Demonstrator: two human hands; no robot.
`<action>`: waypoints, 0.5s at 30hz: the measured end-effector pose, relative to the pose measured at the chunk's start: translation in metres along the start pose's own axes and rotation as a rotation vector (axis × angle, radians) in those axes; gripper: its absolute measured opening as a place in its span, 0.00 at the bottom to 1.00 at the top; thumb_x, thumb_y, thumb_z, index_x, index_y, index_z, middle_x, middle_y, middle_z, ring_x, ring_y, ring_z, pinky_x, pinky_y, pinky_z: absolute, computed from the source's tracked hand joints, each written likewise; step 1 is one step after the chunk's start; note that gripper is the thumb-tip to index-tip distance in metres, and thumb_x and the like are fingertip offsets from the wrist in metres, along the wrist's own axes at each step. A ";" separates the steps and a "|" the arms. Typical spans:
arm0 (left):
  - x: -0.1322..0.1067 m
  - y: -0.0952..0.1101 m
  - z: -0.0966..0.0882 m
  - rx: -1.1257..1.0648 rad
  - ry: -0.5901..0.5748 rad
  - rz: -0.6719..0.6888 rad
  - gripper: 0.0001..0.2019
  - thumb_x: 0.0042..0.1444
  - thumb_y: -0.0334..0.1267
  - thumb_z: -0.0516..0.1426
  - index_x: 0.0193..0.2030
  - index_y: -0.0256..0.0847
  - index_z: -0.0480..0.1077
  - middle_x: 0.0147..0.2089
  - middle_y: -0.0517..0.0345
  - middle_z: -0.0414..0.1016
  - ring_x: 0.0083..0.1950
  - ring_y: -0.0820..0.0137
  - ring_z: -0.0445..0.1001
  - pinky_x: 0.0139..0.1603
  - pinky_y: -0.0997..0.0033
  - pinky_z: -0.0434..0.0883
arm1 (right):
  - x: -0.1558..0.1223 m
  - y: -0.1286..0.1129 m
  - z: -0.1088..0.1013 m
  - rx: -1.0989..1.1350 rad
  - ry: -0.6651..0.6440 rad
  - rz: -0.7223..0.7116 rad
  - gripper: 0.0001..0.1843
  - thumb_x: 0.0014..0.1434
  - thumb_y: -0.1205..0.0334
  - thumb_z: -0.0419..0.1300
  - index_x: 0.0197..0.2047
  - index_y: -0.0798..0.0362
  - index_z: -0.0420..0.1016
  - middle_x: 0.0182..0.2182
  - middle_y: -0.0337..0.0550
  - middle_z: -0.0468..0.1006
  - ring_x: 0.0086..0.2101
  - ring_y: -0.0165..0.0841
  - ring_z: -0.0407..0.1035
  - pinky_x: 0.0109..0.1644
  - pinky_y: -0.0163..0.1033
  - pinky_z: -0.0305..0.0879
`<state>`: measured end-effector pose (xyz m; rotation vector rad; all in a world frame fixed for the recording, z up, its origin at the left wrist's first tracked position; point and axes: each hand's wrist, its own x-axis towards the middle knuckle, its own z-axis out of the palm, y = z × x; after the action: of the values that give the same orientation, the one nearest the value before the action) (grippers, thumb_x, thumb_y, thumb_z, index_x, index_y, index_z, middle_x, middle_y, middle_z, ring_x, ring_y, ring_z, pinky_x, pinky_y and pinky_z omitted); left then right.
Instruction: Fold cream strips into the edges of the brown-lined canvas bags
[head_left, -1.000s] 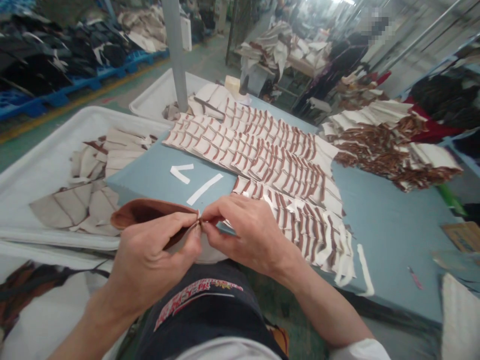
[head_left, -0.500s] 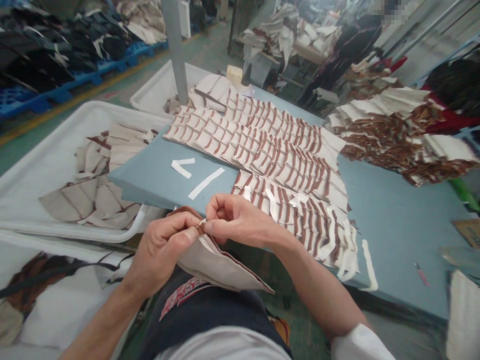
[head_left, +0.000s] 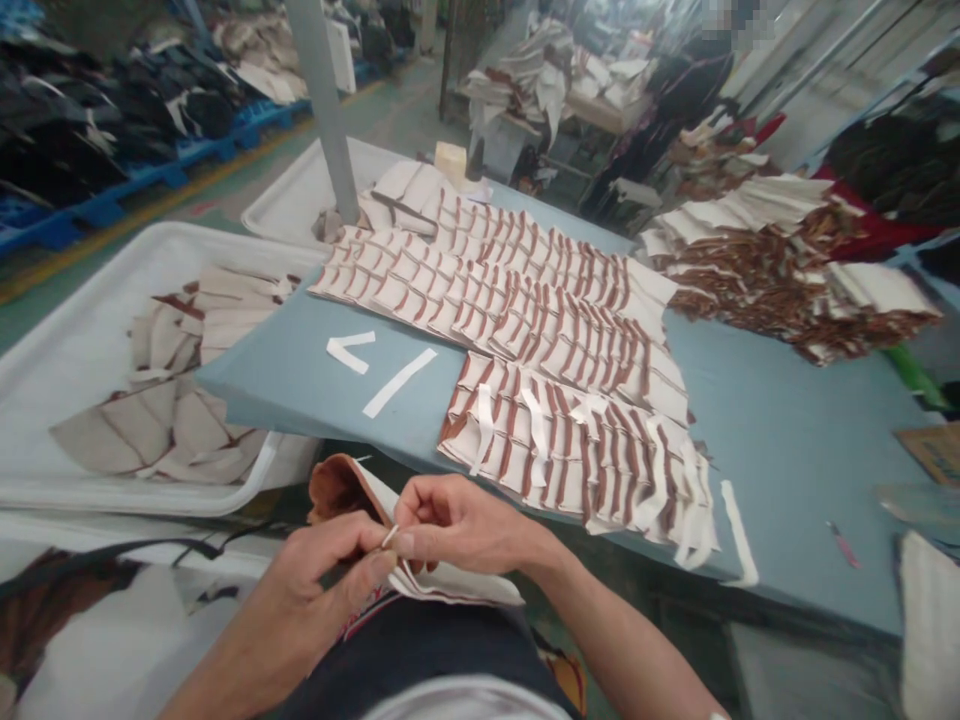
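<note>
Just above my lap, a cream fabric piece (head_left: 472, 588) with a brown inner side (head_left: 337, 485) is held between my two hands. My left hand (head_left: 334, 565) pinches its edge between thumb and forefinger. Right beside it, my right hand (head_left: 461, 525) pinches the same edge, its other fingers curled. A small whitish bit pokes out between the fingertips; I cannot make out whether it is a strip or the fabric's fold. Ahead of my right hand, overlapping cream-and-brown pieces (head_left: 517, 445) lie in a row, with white strips (head_left: 535, 435) on top.
More rows of pieces (head_left: 480, 285) cover the blue table (head_left: 255, 370), where loose white strips (head_left: 400, 383) lie. White bins (head_left: 259, 470) with fabric stand left, near a grey post (head_left: 326, 120). A tall stack (head_left: 765, 270) and a small pink tool (head_left: 844, 545) are right. A person stands behind.
Both hands have come down closer to my body with the fabric piece. The piece has turned, so more of its brown side shows at the left. The view has shifted slightly.
</note>
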<state>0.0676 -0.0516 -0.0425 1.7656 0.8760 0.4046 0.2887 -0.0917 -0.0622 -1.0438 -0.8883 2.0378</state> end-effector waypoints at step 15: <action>0.019 -0.032 0.042 -0.165 0.191 -0.224 0.28 0.69 0.67 0.57 0.29 0.46 0.74 0.26 0.65 0.75 0.30 0.68 0.73 0.34 0.74 0.71 | 0.012 0.038 0.012 -0.278 0.564 -0.262 0.13 0.69 0.53 0.64 0.36 0.49 0.69 0.25 0.30 0.69 0.26 0.27 0.61 0.32 0.33 0.59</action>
<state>0.0959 -0.0606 -0.0904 1.4767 1.1308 0.4884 0.2633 -0.1061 -0.0915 -1.4672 -0.9516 1.3217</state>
